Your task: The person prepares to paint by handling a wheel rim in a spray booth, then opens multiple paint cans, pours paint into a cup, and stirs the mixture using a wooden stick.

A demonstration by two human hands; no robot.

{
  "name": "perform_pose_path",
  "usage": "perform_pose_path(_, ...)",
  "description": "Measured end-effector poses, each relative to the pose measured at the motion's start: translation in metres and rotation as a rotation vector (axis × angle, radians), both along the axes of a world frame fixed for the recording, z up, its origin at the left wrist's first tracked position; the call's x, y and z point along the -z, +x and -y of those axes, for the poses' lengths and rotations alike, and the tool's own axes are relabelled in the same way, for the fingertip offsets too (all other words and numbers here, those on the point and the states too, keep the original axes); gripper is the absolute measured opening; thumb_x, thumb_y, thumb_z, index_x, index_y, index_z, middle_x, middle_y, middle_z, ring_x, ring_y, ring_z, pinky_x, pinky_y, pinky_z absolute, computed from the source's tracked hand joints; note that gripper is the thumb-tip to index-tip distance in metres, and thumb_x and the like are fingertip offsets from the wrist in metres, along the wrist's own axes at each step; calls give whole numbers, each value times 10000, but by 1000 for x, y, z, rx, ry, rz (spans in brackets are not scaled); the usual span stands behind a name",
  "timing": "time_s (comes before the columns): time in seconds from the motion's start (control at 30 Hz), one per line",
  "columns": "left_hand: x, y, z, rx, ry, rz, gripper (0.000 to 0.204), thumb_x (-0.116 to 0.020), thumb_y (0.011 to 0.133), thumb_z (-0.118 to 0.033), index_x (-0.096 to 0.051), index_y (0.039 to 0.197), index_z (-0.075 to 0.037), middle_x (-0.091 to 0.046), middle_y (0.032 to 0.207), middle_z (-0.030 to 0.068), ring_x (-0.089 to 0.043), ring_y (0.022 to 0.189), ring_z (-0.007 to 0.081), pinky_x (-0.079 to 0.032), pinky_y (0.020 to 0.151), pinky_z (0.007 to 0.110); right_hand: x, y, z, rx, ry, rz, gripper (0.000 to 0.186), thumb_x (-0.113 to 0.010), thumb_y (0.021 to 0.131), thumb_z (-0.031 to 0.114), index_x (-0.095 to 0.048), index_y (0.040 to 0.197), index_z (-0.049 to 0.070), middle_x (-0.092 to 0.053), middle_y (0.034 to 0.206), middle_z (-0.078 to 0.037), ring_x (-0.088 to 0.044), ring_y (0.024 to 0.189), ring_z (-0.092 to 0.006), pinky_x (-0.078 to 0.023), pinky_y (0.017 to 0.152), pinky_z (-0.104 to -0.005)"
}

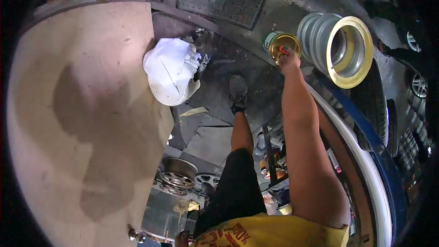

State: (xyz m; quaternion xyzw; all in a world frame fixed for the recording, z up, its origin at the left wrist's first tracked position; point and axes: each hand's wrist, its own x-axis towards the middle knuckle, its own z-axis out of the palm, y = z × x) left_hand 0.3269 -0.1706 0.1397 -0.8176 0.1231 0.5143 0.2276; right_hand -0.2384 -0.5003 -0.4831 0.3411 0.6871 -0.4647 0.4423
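Note:
My right arm stretches forward, and my right hand (290, 60) is closed at the near side of a round tin can (273, 41). The tin has a gold-coloured end and a green and white label. A small red-orange object (284, 51) shows at my fingertips, in front of the gold end; its kind is not clear. Whether my fingers also touch the tin cannot be told. At the lower edge, what appears to be my left hand (182, 238) is dark and only partly visible, its fingers hidden.
Beyond the tin, right, lie silver wheel rims (350, 52) with a tyre (376, 96) nearby. A pale board (45, 132) fills the left, beside a white crumpled bag (170, 66). A blue-and-white curved edge (366, 155) runs right. Several alloy wheels (178, 172) sit below.

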Motion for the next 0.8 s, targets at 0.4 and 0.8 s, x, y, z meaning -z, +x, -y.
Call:
perform_pose_path(0.4, 73, -8, 22, 94, -8, -139, 247, -667, 959, -260, -728, 1052, -40, -750, 936, 162, -712, 770, 296, -556, 699, 420, 41, -39, -9, 535, -506, 127, 121, -610, 1017, 187, -608, 1065, 76, -647, 971, -48, -652, 775, -132, -573, 544, -233)
perform_pose_path(0.8, 86, 34, 46, 318, -442, -367, 267, -675, 970, -275, -730, 1069, -33, -752, 941, 161, -711, 761, 274, -559, 706, 414, -194, 165, -96, -726, -311, -299, 322, -680, 970, 332, -627, 1194, 106, -644, 946, -28, -635, 857, -204, -540, 762, -375)
